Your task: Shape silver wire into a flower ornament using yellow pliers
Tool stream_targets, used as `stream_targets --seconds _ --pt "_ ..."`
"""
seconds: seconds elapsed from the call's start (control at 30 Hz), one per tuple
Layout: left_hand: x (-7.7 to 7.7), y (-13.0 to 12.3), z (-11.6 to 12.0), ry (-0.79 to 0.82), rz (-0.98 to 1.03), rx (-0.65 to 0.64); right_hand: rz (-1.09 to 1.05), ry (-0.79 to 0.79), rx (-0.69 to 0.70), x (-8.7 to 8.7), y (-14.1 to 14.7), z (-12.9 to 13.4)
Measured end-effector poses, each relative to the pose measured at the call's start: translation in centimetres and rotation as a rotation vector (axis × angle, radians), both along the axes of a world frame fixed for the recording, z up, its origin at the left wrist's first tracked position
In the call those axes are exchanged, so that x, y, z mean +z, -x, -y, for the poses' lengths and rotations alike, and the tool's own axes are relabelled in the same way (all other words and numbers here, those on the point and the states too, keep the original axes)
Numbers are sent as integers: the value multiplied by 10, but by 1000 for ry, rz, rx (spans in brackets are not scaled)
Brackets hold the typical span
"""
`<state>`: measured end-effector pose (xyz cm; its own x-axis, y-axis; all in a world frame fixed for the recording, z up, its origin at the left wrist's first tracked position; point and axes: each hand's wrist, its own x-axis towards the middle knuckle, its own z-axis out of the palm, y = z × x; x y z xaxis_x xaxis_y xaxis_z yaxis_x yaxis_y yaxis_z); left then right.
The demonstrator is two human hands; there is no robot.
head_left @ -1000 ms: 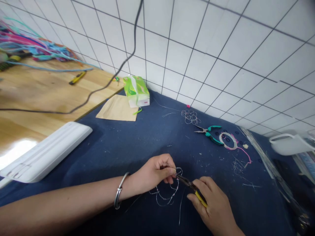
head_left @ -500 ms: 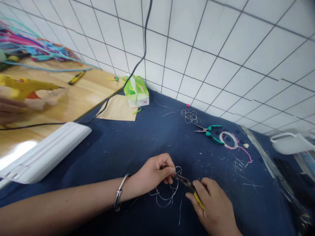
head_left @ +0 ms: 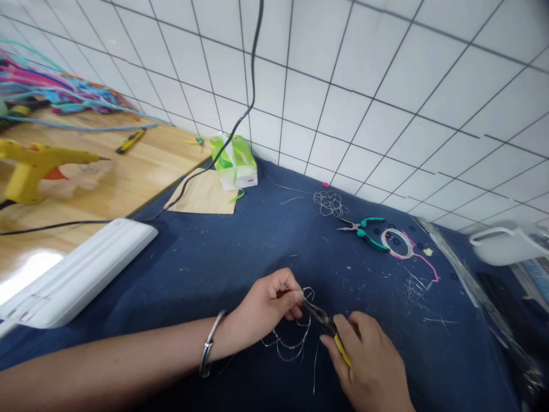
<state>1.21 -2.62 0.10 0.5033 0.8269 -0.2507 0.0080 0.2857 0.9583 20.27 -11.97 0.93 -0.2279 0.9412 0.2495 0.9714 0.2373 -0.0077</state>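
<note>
My left hand point(head_left: 268, 303), with a silver bangle on its wrist, pinches a thin wire piece point(head_left: 291, 347) bent into loops with small pinkish beads. My right hand point(head_left: 371, 357) is wrapped round pliers point(head_left: 342, 349) with yellow handles. The jaws of the pliers meet the wire right at my left fingertips; whether they are closed on it is too small to tell. Loops of the wire hang below my left hand over the dark blue cloth point(head_left: 214, 246). A loose wire end runs down between my hands.
Teal-handled pliers point(head_left: 362, 229), a wire coil point(head_left: 330, 203), a white ring point(head_left: 397, 244) and wire scraps lie beyond my right hand. A white power strip point(head_left: 81, 274), yellow glue gun point(head_left: 40, 166) and green tissue pack point(head_left: 235, 163) are at left. A black cable crosses there.
A person's hand at the far left has left the yellow glue gun, which now stands by itself. The view has shifted slightly. My hands keep nearly the same hold on the wire and pliers.
</note>
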Motion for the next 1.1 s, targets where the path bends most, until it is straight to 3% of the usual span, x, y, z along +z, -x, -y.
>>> stream_targets --seconds 0.37,0.67,1.1 --pt "5 -2 5 6 23 74 -66 32 -59 1 3 1" --pt "1 -3 5 -74 43 119 -18 -1 -120 6 17 5" --pt "7 0 10 -169 36 115 -7 71 -160 16 29 6"
